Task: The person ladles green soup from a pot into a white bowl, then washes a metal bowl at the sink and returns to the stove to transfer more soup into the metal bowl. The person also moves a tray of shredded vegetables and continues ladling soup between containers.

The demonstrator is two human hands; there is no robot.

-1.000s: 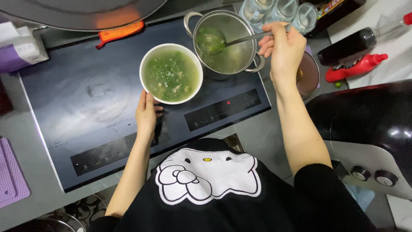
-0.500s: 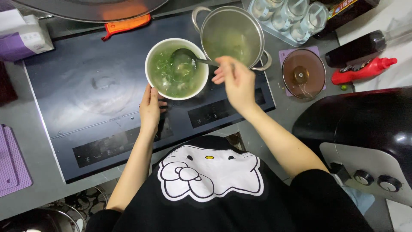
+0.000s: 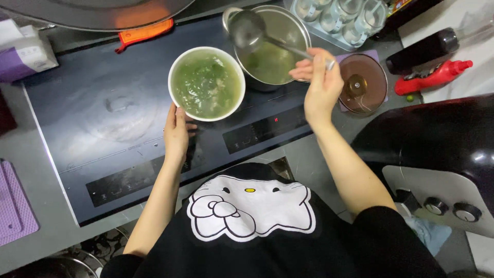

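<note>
Gripping the thin metal handle of a steel ladle (image 3: 257, 35), the person's right hand (image 3: 321, 85) sits at the upper right of centre, fingers closed around the handle's end. The ladle's round cup hangs above the rim of a shiny steel saucepan (image 3: 298, 31) of pale green broth, at the top of the frame; whether the cup is full cannot be told. The left hand (image 3: 177, 131), lower and left of centre, lies flat with fingers together, fingertips touching the near edge of a white round bowl (image 3: 177, 64) filled with green leafy soup. Bowl and pan stand side by side on a black glass induction hob (image 3: 92, 118). Right of the pan lies a brown glass lid (image 3: 370, 92). This looks like ladling soup from pan to bowl, nearly done; another scoop would call for a level carry, since the bowl is close to full.
</note>
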